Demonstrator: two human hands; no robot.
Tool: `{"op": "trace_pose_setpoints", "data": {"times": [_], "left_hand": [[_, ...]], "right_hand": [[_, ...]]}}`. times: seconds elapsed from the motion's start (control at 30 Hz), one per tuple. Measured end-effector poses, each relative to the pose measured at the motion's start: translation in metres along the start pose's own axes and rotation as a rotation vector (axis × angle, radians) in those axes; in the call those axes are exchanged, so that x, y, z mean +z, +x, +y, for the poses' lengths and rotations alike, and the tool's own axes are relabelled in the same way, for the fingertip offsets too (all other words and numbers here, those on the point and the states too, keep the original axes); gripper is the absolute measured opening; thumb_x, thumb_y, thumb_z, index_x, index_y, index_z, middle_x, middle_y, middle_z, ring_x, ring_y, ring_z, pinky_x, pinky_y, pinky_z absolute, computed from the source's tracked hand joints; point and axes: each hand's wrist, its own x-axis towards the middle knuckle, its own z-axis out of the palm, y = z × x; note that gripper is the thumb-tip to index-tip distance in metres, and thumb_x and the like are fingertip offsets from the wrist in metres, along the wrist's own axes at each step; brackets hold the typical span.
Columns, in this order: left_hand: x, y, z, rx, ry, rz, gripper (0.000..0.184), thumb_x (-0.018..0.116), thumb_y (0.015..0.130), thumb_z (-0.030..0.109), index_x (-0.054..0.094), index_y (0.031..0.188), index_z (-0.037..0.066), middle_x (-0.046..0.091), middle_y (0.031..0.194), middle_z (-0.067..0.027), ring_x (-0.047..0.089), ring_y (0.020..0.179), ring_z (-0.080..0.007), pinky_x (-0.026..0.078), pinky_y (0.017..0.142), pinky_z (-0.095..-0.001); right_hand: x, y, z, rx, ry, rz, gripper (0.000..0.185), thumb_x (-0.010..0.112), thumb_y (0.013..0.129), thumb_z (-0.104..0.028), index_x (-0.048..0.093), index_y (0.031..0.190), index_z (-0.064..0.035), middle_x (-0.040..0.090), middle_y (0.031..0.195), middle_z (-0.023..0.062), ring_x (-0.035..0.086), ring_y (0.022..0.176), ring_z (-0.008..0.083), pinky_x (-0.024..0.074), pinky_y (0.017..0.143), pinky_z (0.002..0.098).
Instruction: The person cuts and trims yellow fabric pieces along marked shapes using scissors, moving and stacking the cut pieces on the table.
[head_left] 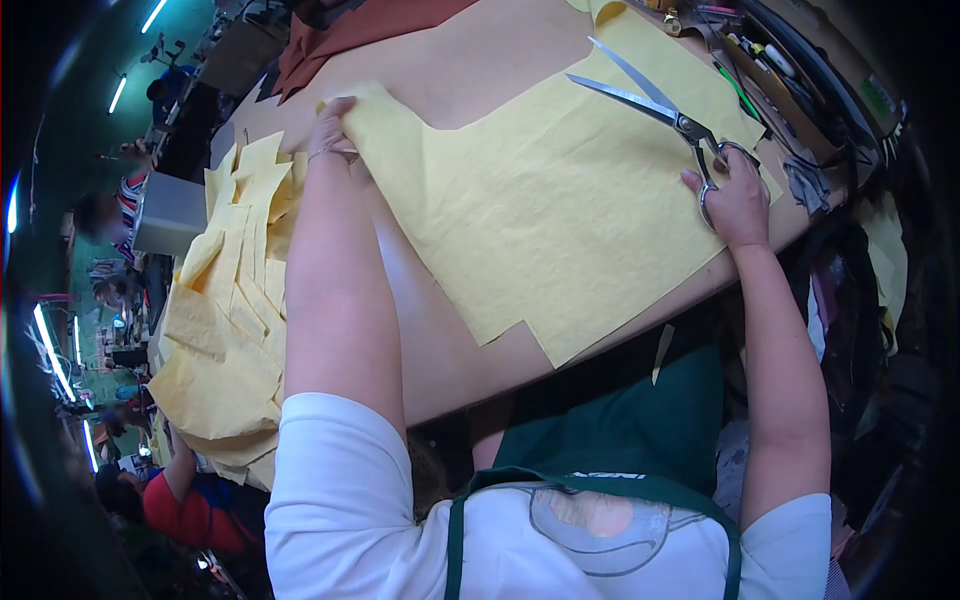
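A large sheet of yellow fabric (540, 220) lies across the table in front of me, with notched, cut edges. My left hand (333, 125) pinches its far left corner and lifts that edge a little off the surface. In my right hand (738, 198) is a pair of metal scissors (683, 122), fingers through the handles. The scissor blades are apart and point to the far left, above the fabric's right part. A pile of cut yellow pieces (235, 290) lies to the left of my left arm.
Reddish-brown cloth (350, 40) lies at the table's far left. Pens and tools fill a holder (770, 70) at the far right. A thin yellow scrap (662, 352) rests on my green apron (620, 410). Other people, one in a red sleeve (190, 510), are at the left.
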Motion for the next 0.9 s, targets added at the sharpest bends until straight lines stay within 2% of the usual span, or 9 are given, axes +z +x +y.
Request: {"op": "trace_pose_setpoints", "data": {"times": [0.13, 0.17, 0.27, 0.37, 0.47, 0.5, 0.53, 0.7, 0.9], "left_hand": [[-0.028, 0.036, 0.003, 0.253, -0.091, -0.250, 0.035, 0.056, 0.069, -0.001, 0.046, 0.102, 0.001, 0.054, 0.098, -0.0146, 0.056, 0.086, -0.0272, 0.047, 0.077, -0.0477], [-0.027, 0.034, 0.000, 0.410, 0.086, -0.228, 0.035, 0.058, 0.072, 0.008, 0.048, 0.106, 0.000, 0.055, 0.101, -0.0140, 0.055, 0.089, -0.0267, 0.046, 0.080, -0.0398], [-0.031, 0.021, -0.008, 0.478, 0.678, 0.581, 0.043, 0.060, 0.072, 0.012, 0.046, 0.111, -0.001, 0.051, 0.108, -0.0156, 0.053, 0.092, -0.0252, 0.044, 0.078, -0.0364], [-0.051, -0.018, -0.023, 0.971, 1.055, 0.236, 0.052, 0.065, 0.071, 0.016, 0.044, 0.115, -0.003, 0.049, 0.113, -0.0167, 0.049, 0.099, -0.0246, 0.037, 0.088, -0.0325], [-0.017, -0.156, -0.054, 0.938, 1.364, -0.174, 0.046, 0.062, 0.075, 0.023, 0.048, 0.114, 0.005, 0.048, 0.118, -0.0138, 0.041, 0.113, -0.0272, 0.030, 0.095, -0.0337], [-0.019, -0.192, -0.070, 0.795, 1.591, -0.318, 0.047, 0.054, 0.079, 0.037, 0.046, 0.119, 0.016, 0.032, 0.132, -0.0129, 0.022, 0.125, -0.0323, 0.023, 0.095, -0.0554], [-0.012, -0.233, -0.081, 0.609, 1.741, -0.433, 0.054, 0.046, 0.080, 0.048, 0.039, 0.126, 0.021, 0.019, 0.139, -0.0107, 0.010, 0.129, -0.0331, 0.015, 0.092, -0.0654], [-0.015, -0.316, -0.112, 0.561, 1.739, -0.561, 0.058, 0.039, 0.080, 0.055, 0.033, 0.129, 0.025, 0.014, 0.140, -0.0090, 0.009, 0.129, -0.0346, 0.014, 0.091, -0.0668], [-0.033, -0.339, -0.122, 0.658, 1.717, -0.479, 0.050, 0.039, 0.082, 0.050, 0.036, 0.127, 0.027, 0.021, 0.138, -0.0080, 0.013, 0.128, -0.0336, 0.018, 0.091, -0.0651]], "right_hand": [[-0.004, 0.000, -0.006, 0.023, -0.009, -0.017, 0.053, 0.071, 0.062, -0.038, 0.050, 0.095, -0.0026, 0.058, 0.087, 0.0098, 0.054, 0.087, 0.0255, 0.0411, 0.076, 0.0367], [-0.003, 0.000, -0.006, 0.020, -0.017, -0.015, 0.053, 0.071, 0.062, -0.038, 0.050, 0.095, -0.0026, 0.058, 0.087, 0.0098, 0.054, 0.087, 0.0255, 0.0411, 0.076, 0.0366], [-0.002, 0.000, -0.003, 0.020, -0.029, -0.014, 0.054, 0.071, 0.062, -0.037, 0.050, 0.097, -0.0025, 0.058, 0.088, 0.0099, 0.054, 0.088, 0.0254, 0.0411, 0.077, 0.0365], [-0.003, 0.000, -0.004, 0.032, -0.020, -0.023, 0.055, 0.071, 0.061, -0.038, 0.050, 0.098, -0.0021, 0.058, 0.090, 0.0100, 0.054, 0.088, 0.0254, 0.0410, 0.078, 0.0364], [-0.002, 0.001, -0.003, 0.037, -0.013, -0.019, 0.056, 0.071, 0.062, -0.039, 0.050, 0.098, -0.0018, 0.058, 0.091, 0.0103, 0.054, 0.089, 0.0255, 0.0410, 0.078, 0.0363], [-0.001, 0.002, -0.002, 0.042, -0.008, -0.022, 0.057, 0.071, 0.062, -0.039, 0.050, 0.098, -0.0018, 0.058, 0.091, 0.0105, 0.054, 0.089, 0.0256, 0.0410, 0.078, 0.0363], [-0.001, 0.002, -0.002, 0.046, -0.006, -0.028, 0.057, 0.071, 0.062, -0.040, 0.050, 0.098, -0.0017, 0.058, 0.091, 0.0107, 0.054, 0.089, 0.0257, 0.0410, 0.078, 0.0363], [-0.008, 0.003, -0.009, 0.068, -0.044, -0.088, 0.056, 0.071, 0.062, -0.041, 0.051, 0.097, -0.0028, 0.058, 0.092, 0.0121, 0.054, 0.089, 0.0272, 0.0412, 0.077, 0.0375], [-0.027, -0.046, -0.035, 0.130, 0.070, -0.093, 0.053, 0.069, 0.063, -0.044, 0.052, 0.090, -0.0027, 0.058, 0.089, 0.0135, 0.054, 0.087, 0.0298, 0.0409, 0.075, 0.0386]]}}
